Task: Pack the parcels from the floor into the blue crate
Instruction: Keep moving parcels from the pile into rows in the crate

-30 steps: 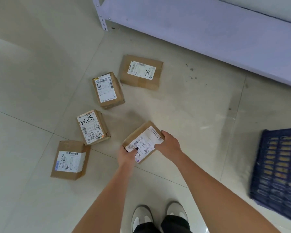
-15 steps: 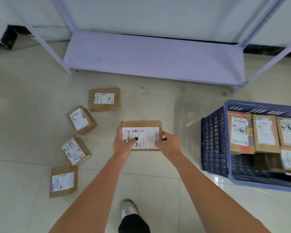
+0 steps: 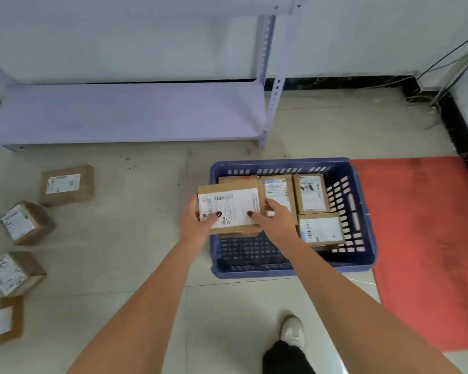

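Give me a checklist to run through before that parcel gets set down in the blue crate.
1. Held parcel gripped at both ends by left hand and right hand: ok.
2. Parcel over the blue crate: ok, above its left wall.
3. Free space in the crate: ok, bare floor at the near side.
4. Parcels already packed lie flat: ok.
5. What lies under the held parcel: cannot tell.
6. Floor parcels left: not ok, four remain.

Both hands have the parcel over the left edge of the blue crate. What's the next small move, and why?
Probably lower the parcel into the bare near-left part of the blue crate. The left hand and right hand hold it above the left rim, parcels already fill the far and right side, and that open floor is closest.
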Demonstrator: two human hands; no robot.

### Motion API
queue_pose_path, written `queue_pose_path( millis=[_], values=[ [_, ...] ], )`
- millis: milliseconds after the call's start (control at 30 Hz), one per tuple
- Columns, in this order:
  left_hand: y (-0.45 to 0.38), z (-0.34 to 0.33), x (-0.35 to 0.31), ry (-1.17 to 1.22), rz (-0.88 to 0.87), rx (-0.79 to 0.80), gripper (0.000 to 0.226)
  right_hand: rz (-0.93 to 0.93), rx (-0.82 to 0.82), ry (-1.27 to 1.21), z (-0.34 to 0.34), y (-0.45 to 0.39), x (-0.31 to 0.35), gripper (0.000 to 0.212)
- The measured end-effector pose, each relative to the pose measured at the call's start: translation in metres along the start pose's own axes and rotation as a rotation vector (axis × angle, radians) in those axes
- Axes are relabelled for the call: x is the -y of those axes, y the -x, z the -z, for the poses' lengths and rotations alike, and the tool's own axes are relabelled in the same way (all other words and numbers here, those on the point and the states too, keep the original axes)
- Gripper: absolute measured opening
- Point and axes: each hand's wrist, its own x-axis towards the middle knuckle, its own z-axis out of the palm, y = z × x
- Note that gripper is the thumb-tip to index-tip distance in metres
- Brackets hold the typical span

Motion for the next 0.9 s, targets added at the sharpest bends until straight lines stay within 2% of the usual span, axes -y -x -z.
queue_pose_path(
  millis=[133, 267, 467, 667, 900],
  values=[
    [0.02, -0.074, 0.007, -0.015, 0.083, 0.08, 0.062, -0.08, 0.018, 0.067, 0.073, -0.006, -0.045, 0.06],
    [0.03, -0.114, 0.028, -0.084, 0.122, 0.089, 0.064, -0.122, 0.047, 0.089, 0.101, -0.011, -0.083, 0.053],
    [0.037, -0.138, 0.065, -0.245, 0.163, 0.082, 0.059, -0.239, 0.069, 0.108, 0.092, -0.015, -0.134, 0.037],
    [0.022, -0.153, 0.097, -0.301, 0.221, 0.029, 0.055, -0.271, 0.119, 0.204, 0.072, -0.036, -0.17, 0.033],
    [0.003, -0.167, 0.11, -0.414, 0.241, 0.075, 0.057, -0.321, 0.184, 0.27, 0.067, -0.067, -0.18, 0.031]
  ],
)
